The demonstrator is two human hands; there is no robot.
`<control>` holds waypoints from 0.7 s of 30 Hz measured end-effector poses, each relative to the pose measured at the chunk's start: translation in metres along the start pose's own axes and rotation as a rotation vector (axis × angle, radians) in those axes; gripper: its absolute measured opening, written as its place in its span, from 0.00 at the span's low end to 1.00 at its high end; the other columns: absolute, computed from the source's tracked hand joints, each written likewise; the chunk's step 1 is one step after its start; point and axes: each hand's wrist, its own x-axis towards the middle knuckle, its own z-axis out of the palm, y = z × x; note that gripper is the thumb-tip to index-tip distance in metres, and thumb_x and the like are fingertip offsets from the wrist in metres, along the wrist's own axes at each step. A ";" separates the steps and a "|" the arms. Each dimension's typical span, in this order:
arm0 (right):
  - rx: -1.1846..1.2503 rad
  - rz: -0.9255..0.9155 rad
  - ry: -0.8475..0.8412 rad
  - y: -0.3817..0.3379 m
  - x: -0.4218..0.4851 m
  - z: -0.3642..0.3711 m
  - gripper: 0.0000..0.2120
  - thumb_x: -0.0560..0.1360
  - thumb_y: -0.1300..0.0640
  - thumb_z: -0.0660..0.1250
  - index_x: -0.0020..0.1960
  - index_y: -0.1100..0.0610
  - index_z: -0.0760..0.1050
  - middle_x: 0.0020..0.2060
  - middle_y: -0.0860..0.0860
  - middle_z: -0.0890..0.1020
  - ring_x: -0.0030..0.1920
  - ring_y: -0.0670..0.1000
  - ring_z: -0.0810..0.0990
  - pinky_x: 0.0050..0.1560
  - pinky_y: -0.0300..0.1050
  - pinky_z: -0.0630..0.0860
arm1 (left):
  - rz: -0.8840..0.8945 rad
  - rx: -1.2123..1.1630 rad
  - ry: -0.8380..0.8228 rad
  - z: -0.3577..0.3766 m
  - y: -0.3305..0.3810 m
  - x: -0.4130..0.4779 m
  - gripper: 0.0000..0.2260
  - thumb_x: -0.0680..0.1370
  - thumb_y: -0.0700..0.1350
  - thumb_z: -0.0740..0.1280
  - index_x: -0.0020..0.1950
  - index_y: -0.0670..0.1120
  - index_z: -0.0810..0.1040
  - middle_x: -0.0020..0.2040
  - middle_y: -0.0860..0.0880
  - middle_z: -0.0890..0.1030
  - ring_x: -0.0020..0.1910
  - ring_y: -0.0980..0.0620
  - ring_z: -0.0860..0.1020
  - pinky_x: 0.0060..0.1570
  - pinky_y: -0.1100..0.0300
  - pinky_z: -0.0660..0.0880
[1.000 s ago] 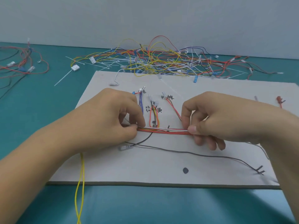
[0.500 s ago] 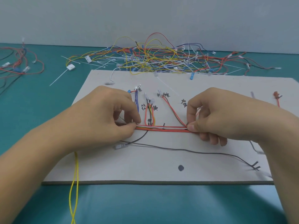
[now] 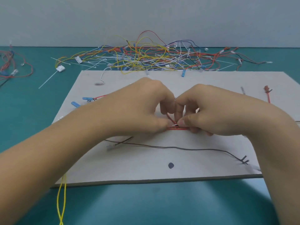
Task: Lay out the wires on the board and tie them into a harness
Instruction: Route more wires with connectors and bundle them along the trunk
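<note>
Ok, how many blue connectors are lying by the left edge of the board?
2. One blue connector lies nearest the left edge of the board. The second blue connector sits just beyond it. Others may be hidden under the left hand.

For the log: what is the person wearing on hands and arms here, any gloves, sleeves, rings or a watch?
Nothing worn is visible. The left hand and right hand are bare, with no gloves, rings or tape. The left forearm and right forearm are uncovered as far as the frame edge, with no sleeve, watch, strap or cable in view.
</note>
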 end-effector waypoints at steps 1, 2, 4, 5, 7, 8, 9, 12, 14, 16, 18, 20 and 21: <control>0.013 0.004 -0.008 0.000 0.000 -0.001 0.07 0.78 0.55 0.70 0.42 0.46 0.79 0.30 0.46 0.84 0.24 0.46 0.78 0.31 0.49 0.80 | -0.017 -0.003 0.005 0.004 -0.001 0.005 0.08 0.72 0.54 0.71 0.49 0.55 0.85 0.41 0.62 0.79 0.41 0.70 0.74 0.38 0.71 0.66; 0.025 0.009 -0.013 0.001 -0.001 -0.002 0.07 0.78 0.56 0.69 0.42 0.46 0.80 0.31 0.47 0.84 0.24 0.47 0.78 0.31 0.50 0.81 | -0.026 -0.006 0.014 0.007 -0.002 0.008 0.06 0.72 0.53 0.73 0.48 0.55 0.85 0.40 0.62 0.80 0.41 0.70 0.74 0.38 0.69 0.67; 0.036 0.013 -0.006 0.003 -0.003 -0.004 0.08 0.78 0.57 0.69 0.41 0.48 0.79 0.31 0.47 0.84 0.23 0.46 0.79 0.27 0.43 0.77 | -0.014 -0.027 0.029 0.012 -0.004 0.011 0.05 0.71 0.51 0.76 0.46 0.55 0.86 0.39 0.61 0.81 0.40 0.71 0.75 0.36 0.74 0.66; 0.045 0.019 0.007 0.004 -0.004 -0.005 0.07 0.77 0.58 0.69 0.41 0.49 0.79 0.31 0.47 0.84 0.23 0.47 0.80 0.24 0.39 0.74 | 0.002 -0.034 0.028 0.014 -0.003 0.012 0.04 0.72 0.51 0.76 0.45 0.55 0.86 0.38 0.60 0.82 0.40 0.71 0.75 0.36 0.75 0.66; 0.078 0.058 0.045 0.007 -0.005 -0.007 0.05 0.75 0.59 0.71 0.43 0.51 0.77 0.29 0.48 0.83 0.23 0.49 0.80 0.23 0.38 0.72 | 0.025 -0.030 0.014 0.017 -0.001 0.014 0.02 0.73 0.50 0.76 0.44 0.54 0.87 0.37 0.60 0.82 0.39 0.70 0.76 0.36 0.77 0.66; 0.100 0.084 0.058 0.010 -0.005 -0.008 0.05 0.75 0.59 0.72 0.43 0.52 0.77 0.28 0.50 0.83 0.23 0.50 0.80 0.23 0.40 0.73 | 0.026 -0.028 0.011 0.019 0.001 0.014 0.01 0.73 0.49 0.76 0.43 0.54 0.87 0.37 0.60 0.82 0.38 0.70 0.76 0.35 0.77 0.66; 0.124 0.111 0.061 0.012 -0.005 -0.010 0.06 0.75 0.59 0.73 0.44 0.53 0.76 0.28 0.51 0.83 0.24 0.52 0.81 0.24 0.41 0.75 | 0.022 -0.030 0.012 0.020 0.001 0.015 0.00 0.73 0.48 0.76 0.43 0.54 0.87 0.37 0.59 0.82 0.38 0.69 0.76 0.35 0.77 0.66; 0.214 0.164 0.057 0.018 -0.008 -0.015 0.06 0.76 0.62 0.73 0.45 0.58 0.76 0.28 0.56 0.83 0.27 0.56 0.83 0.26 0.44 0.78 | -0.017 -0.060 0.009 0.020 0.001 0.017 0.02 0.73 0.48 0.77 0.41 0.53 0.87 0.33 0.59 0.81 0.35 0.68 0.76 0.31 0.77 0.66; 0.259 0.197 0.061 0.021 -0.009 -0.017 0.07 0.76 0.64 0.73 0.47 0.60 0.76 0.28 0.56 0.83 0.26 0.54 0.83 0.26 0.44 0.78 | -0.056 -0.098 -0.002 0.019 0.003 0.018 0.03 0.73 0.47 0.77 0.39 0.53 0.87 0.31 0.59 0.80 0.33 0.67 0.76 0.29 0.77 0.65; 0.274 0.245 0.072 0.023 -0.009 -0.019 0.09 0.73 0.64 0.76 0.47 0.60 0.76 0.28 0.56 0.83 0.26 0.54 0.83 0.25 0.42 0.78 | -0.083 -0.130 -0.029 0.019 0.005 0.021 0.03 0.72 0.45 0.77 0.39 0.52 0.86 0.30 0.60 0.80 0.31 0.66 0.77 0.28 0.76 0.66; 0.266 0.282 0.076 0.025 -0.009 -0.021 0.10 0.72 0.63 0.78 0.47 0.60 0.77 0.29 0.57 0.84 0.26 0.54 0.84 0.24 0.40 0.76 | -0.103 -0.154 -0.063 0.018 0.007 0.024 0.03 0.72 0.44 0.76 0.39 0.51 0.86 0.29 0.63 0.79 0.30 0.65 0.77 0.27 0.75 0.67; 0.258 0.296 0.074 0.026 -0.009 -0.022 0.08 0.71 0.64 0.79 0.44 0.62 0.79 0.30 0.58 0.85 0.28 0.55 0.84 0.26 0.41 0.79 | -0.124 -0.171 -0.081 0.017 0.007 0.026 0.03 0.72 0.43 0.76 0.39 0.51 0.86 0.29 0.64 0.80 0.29 0.64 0.78 0.27 0.74 0.67; 0.251 0.297 0.065 0.026 -0.009 -0.022 0.07 0.70 0.64 0.79 0.42 0.62 0.81 0.30 0.59 0.85 0.28 0.55 0.84 0.28 0.43 0.80 | -0.131 -0.180 -0.080 0.018 0.007 0.025 0.03 0.72 0.44 0.76 0.39 0.51 0.86 0.29 0.65 0.80 0.30 0.64 0.78 0.27 0.74 0.68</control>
